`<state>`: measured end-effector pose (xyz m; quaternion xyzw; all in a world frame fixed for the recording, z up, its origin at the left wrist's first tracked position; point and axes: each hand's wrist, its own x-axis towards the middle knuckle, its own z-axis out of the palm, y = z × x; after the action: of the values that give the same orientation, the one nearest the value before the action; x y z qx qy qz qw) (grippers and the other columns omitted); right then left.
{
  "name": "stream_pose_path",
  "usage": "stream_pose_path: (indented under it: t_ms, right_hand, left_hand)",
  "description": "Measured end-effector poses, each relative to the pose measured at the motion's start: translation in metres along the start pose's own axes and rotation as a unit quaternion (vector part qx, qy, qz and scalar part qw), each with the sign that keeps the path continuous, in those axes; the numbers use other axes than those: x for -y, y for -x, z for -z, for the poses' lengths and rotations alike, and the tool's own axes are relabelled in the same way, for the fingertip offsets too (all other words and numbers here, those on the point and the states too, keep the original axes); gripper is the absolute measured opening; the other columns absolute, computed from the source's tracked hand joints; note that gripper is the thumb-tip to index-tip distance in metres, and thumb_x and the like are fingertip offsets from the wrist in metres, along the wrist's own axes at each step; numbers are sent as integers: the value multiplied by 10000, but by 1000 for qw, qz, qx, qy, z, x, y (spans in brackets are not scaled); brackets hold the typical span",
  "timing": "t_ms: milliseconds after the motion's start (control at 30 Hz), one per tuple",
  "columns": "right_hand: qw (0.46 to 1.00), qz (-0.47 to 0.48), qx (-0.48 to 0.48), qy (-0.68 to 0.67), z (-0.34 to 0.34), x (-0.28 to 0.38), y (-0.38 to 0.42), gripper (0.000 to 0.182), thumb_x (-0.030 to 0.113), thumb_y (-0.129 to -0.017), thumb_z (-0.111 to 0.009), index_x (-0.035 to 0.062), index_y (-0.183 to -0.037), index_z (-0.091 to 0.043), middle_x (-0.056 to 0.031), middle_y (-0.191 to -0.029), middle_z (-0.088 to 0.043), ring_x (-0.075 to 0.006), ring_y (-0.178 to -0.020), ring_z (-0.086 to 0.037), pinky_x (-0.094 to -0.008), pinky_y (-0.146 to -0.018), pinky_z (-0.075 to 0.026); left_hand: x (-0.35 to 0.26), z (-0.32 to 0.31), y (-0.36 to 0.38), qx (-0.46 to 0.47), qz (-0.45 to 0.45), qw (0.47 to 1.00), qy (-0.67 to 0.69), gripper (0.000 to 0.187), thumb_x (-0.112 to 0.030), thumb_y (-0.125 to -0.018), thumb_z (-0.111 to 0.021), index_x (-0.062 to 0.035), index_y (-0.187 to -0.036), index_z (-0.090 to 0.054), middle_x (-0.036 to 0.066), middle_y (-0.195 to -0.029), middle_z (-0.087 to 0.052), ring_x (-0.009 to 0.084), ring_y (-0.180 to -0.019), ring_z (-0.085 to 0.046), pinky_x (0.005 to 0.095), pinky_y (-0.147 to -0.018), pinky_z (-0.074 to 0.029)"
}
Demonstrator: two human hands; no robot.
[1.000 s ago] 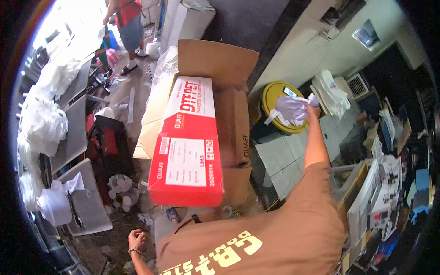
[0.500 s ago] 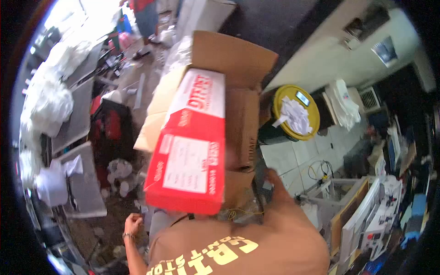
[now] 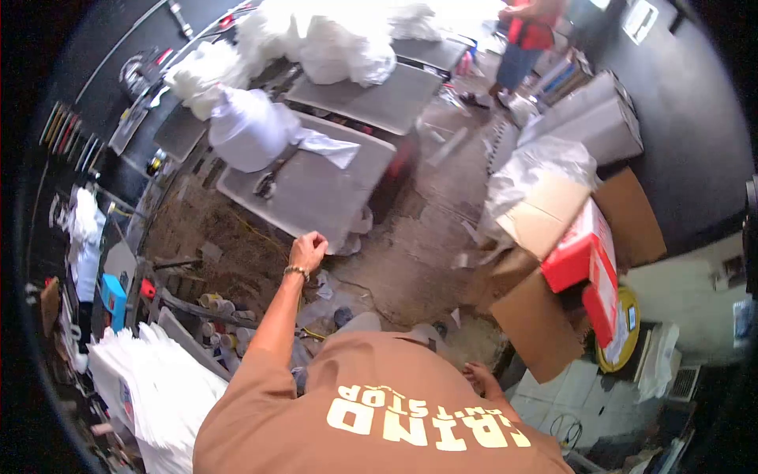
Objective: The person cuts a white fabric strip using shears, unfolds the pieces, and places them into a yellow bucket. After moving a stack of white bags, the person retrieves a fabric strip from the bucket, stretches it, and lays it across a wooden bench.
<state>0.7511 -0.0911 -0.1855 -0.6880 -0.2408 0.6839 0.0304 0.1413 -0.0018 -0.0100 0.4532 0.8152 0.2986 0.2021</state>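
My left hand (image 3: 309,250), with a bracelet at the wrist, is raised in front of me by the near edge of a grey folding table (image 3: 332,193). Its fingers are curled in, and nothing shows in them. Low at my right side hangs my right hand (image 3: 478,378), small in view, its fingers slightly apart and holding nothing visible. To its right is an open cardboard box (image 3: 538,324). A red and white carton (image 3: 580,245) leans out of the box, with a red flap hanging down.
A white bundle (image 3: 249,130) lies on the grey table, with white bags (image 3: 339,51) behind. Stacked white material (image 3: 158,391) stands at left. Beyond the box is a yellow-rimmed bin (image 3: 620,355). Scraps litter the floor (image 3: 410,272). Another person (image 3: 529,39) stands at the far end.
My view has swung left, so the box and red carton now sit at the right. My left hand has risen toward the table; my right hand appears lower beside my body.
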Motion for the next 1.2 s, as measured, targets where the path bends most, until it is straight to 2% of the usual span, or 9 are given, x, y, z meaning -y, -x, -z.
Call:
stream_pose_path:
  t_ms: [233,300,500,667,833,933,1100,1167,1200]
  right_hand:
    - [985,95,-11,142,-113,82,-32,289,264,-872,-684,78,-1090,-644,-21,-832,-668,-173,-690,-638,-366,-616,-503]
    - [856,376,-133,330,-145,115,-44,254,245,-820,-721,42,-972,-701,-73,-741,-675,-181,-650,-642,-359,-607,-503]
    - [702,600,-182,338,-292,302,20,221,187,-795,-717,-20,-784,-640,-174,-677,-616,-320,-608,-597,-383,-566,-467]
    - [693,604,-109,378,-391,449,52,310,235,-811,-706,9,-1009,-630,-169,-985,-585,-358,-958,-589,-419,-805,-483]
    - [636,634,-192,396,-454,544,-4,627,244,-794,-729,75,-1346,-483,-221,-1201,-491,-371,-1111,-521,-432,-905,-452]
    - [609,589,-279,452,-476,574,-30,642,263,-787,-734,111,-1359,-485,-235,-1175,-496,-361,-1089,-518,-464,-893,-448]
    - [644,597,-182,442,-476,589,-95,447,228,-795,-711,115,-1202,-564,-163,-1128,-540,-349,-1064,-501,-489,-882,-436]
    - [608,607,-277,431,-481,596,-94,310,161,-825,-650,83,-1109,-551,-148,-1065,-564,-377,-1014,-523,-464,-855,-455]
    - [693,599,-247,315,-485,611,-97,280,132,-836,-616,66,-1096,-537,-163,-1014,-564,-387,-955,-538,-453,-837,-461]
  left_hand:
    - [102,78,-84,-36,-23,999,-35,168,-150,-795,-615,-43,-916,-664,153,-878,-691,322,-870,-664,423,-788,-524]
    - [123,85,-104,-24,-27,998,-42,156,-144,-786,-641,-52,-910,-658,155,-904,-670,333,-893,-645,434,-800,-512]
    - [147,81,-160,-118,-105,980,-119,301,-162,-761,-701,-73,-1040,-630,178,-1119,-589,363,-1057,-565,460,-902,-468]
    - [143,74,-201,-195,-89,955,-204,555,-277,-776,-716,-47,-1244,-525,192,-1269,-520,370,-1136,-519,479,-972,-428]
    - [108,102,-212,-33,17,967,-251,550,-291,-719,-719,-2,-1163,-569,202,-1193,-535,398,-1096,-520,471,-964,-441]
    - [96,94,-198,1,52,971,-235,546,-287,-642,-769,-23,-1090,-602,166,-1184,-556,378,-1106,-533,456,-940,-476]
    - [76,63,-159,-7,-65,979,-195,420,-251,-649,-712,-39,-998,-618,151,-1084,-564,343,-1035,-553,450,-854,-502]
    - [76,61,-164,8,-70,980,-188,447,-266,-660,-721,-41,-1034,-625,146,-1089,-574,336,-1036,-554,445,-847,-504]
    - [72,68,-167,-15,-86,986,-143,485,-310,-697,-728,-49,-1091,-622,144,-1123,-583,320,-1048,-562,432,-844,-502]
